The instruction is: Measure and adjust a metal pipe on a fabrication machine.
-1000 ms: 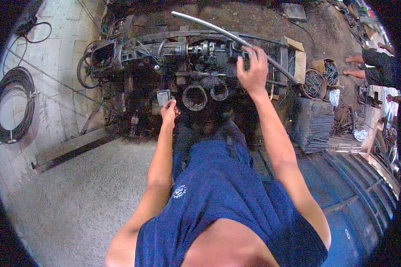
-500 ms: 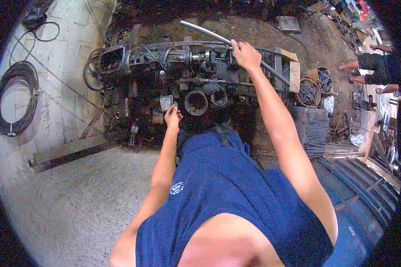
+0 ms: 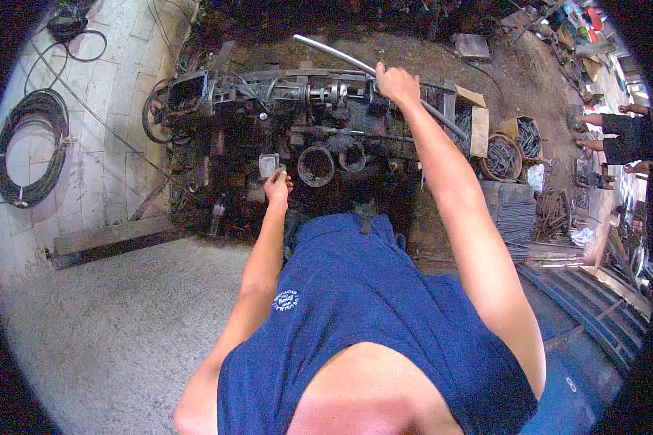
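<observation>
My right hand (image 3: 397, 84) is closed around a long metal rod (image 3: 334, 51) that slants across the top of a dark, greasy machine (image 3: 290, 90). The rod's bright end points to the far left; its other part runs down to the right. Lower down, my left hand (image 3: 277, 187) has its fingers curled at the edge of a small pale grey box (image 3: 268, 164). A bit of green shows by the fingertips, but I cannot make out what they grip. Two round openings, the larger ring (image 3: 316, 167) and a smaller one (image 3: 352, 155), lie right of that hand.
A coil of black cable (image 3: 30, 148) is on the pale block surface at left. To the right are a round basket of metal pieces (image 3: 500, 158), a cardboard box (image 3: 524, 132) and a stack of thin rods (image 3: 508, 214). Another person's limbs (image 3: 609, 134) show at far right.
The view has shifted slightly. My right hand stays on the rod and has moved a little left with it barely changing. My left hand remains beside the grey box.
</observation>
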The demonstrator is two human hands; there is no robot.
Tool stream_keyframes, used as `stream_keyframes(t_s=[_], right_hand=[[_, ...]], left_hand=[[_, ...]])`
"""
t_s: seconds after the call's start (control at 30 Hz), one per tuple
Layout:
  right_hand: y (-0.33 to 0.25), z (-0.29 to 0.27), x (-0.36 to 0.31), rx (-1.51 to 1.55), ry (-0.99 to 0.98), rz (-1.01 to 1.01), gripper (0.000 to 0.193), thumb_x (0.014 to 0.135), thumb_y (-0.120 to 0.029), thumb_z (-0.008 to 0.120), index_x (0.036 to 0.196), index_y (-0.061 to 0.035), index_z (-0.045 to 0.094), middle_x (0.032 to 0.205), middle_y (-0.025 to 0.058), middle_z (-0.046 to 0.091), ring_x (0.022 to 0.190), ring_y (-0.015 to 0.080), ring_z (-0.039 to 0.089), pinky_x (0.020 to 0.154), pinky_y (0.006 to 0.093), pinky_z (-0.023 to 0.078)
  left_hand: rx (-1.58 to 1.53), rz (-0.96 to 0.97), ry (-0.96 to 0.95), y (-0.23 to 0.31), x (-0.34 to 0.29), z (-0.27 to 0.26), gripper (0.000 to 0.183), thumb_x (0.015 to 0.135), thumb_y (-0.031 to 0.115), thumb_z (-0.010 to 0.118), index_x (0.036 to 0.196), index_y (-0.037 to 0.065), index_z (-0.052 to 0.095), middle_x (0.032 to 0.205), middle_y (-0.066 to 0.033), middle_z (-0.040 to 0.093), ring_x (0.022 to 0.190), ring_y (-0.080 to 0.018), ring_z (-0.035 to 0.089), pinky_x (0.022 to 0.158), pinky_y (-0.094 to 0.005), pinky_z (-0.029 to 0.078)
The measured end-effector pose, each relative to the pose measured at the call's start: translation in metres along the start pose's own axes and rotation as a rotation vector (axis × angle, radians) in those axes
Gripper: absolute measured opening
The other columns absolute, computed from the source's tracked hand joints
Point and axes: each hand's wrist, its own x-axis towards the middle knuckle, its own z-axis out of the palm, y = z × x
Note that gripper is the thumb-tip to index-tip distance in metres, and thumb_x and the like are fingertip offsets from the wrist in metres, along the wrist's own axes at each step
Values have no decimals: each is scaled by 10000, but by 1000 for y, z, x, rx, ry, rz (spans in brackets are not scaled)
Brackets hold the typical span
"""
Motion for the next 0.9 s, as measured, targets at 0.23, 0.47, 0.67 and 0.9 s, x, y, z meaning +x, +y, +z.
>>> stream_keyframes(t_s=[0.23, 0.47, 0.67, 0.9], right_hand=[[-1, 0, 4, 85, 2, 46, 599, 886, -462, 343, 1082, -4, 676, 1188, 219, 617, 1142, 363, 572, 1090, 523, 280], [-2, -3, 5, 88, 22, 69, 570, 881, -447, 365, 1074, -13, 681, 1176, 213, 625, 1129, 350, 584, 1061, 515, 323], [0, -4, 2, 89, 64, 62, 548, 876, -446, 387, 1061, -28, 690, 1139, 206, 645, 1096, 355, 602, 1006, 508, 383], [-6, -7, 0, 48, 30, 83, 551, 867, -451, 390, 1057, -31, 693, 1114, 202, 657, 1063, 359, 620, 935, 488, 445]], left_hand=[[-15, -41, 62, -1, 2, -1, 331, 888, 134, 647, 1205, 52, 590, 754, -41, 634, 539, -117, 562, 466, -268, 446], [5, -56, 90, 0, 4, 1, 343, 886, 144, 659, 1212, 58, 594, 765, -42, 643, 539, -112, 558, 478, -268, 442], [39, -74, 111, 0, 1, 2, 339, 884, 138, 660, 1206, 49, 601, 760, -42, 643, 543, -115, 560, 483, -269, 456], [1, -86, 86, 1, 1, 3, 345, 911, 133, 621, 1238, 42, 561, 746, -42, 631, 551, -124, 563, 482, -272, 461]])
